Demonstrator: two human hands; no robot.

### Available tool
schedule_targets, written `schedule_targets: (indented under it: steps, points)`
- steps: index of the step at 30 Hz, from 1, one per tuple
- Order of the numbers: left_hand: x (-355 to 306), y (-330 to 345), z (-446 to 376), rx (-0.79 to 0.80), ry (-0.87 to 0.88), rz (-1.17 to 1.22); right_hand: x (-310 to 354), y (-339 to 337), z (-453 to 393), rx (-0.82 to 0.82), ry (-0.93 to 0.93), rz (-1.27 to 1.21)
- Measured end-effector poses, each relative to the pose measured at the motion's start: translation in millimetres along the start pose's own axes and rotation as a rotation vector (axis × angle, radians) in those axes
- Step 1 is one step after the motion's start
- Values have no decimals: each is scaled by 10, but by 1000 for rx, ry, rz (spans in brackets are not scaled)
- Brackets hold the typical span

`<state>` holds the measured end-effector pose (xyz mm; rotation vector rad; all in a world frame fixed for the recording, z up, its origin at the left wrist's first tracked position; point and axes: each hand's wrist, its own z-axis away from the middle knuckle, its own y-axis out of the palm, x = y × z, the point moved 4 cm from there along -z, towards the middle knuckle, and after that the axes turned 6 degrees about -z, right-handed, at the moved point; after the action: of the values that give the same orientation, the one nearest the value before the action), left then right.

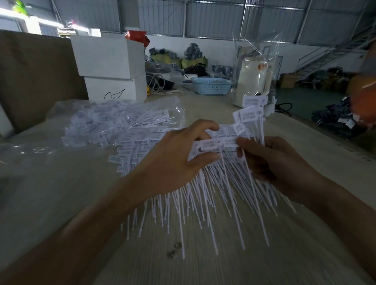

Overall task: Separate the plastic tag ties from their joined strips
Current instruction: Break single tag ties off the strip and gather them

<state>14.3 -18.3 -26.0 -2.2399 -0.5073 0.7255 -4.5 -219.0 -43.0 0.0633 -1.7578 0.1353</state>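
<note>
Left grip (179, 155), right grip (275, 158) — both pinching

Your matt white plastic tag ties (207, 184) lie on pale wood-grain tabletop (208, 269); beyond them, a glossy clear plastic bag (109, 117).

Tag ties (216, 184): white, grey-blue printed blocks on heads. Surface (208, 269): pale wood grain, two dark spots near. Boxes (109, 66) far left: white, black scribble. Basket (210, 85) far: light blue, perforated.
</note>
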Motion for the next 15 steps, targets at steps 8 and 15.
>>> schedule_targets:
  steps: [8,15]
  points:
    - [-68,33,59,-109,77,-358,-113,73,1,59,93,-24]
    - [-67,41,43,-31,35,-273,-26,100,35,46,-152,132]
